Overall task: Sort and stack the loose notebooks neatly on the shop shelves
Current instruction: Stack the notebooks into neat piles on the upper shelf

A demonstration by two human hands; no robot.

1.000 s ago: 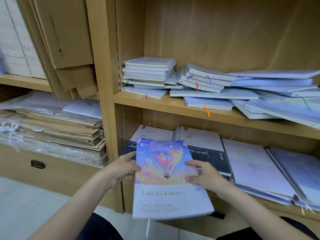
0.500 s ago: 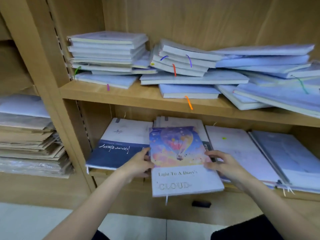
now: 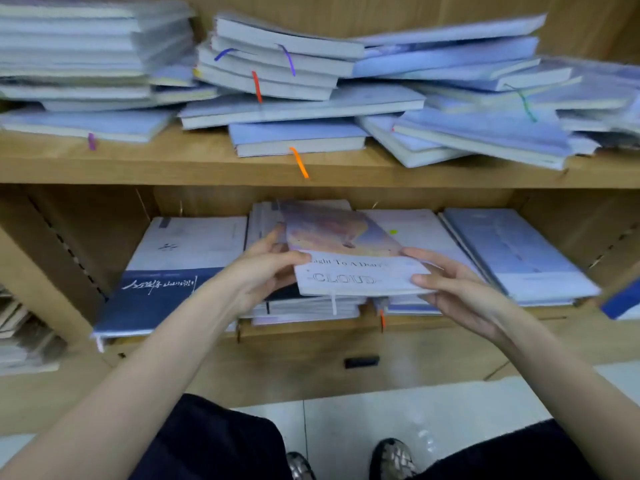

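Placement step: both hands, left (image 3: 258, 271) and right (image 3: 460, 292), grip the CLOUD notebook (image 3: 349, 258) by its side edges above the middle stack (image 3: 311, 308) on the lower shelf (image 3: 311, 336). Next, it likely needs lowering squarely onto that stack.

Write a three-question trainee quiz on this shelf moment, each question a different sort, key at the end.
1. True or false: the CLOUD notebook is held by both hands over a stack on the lower shelf.
2. Multiple choice: the ribbon hanging over the upper shelf front edge near the middle is A) green B) orange C) black.
3. Fill in: the dark blue and white notebook lies to the ____ of the left hand.

Key: 1 true, the right hand grips the other edge. 2 B, the orange ribbon. 3 left.
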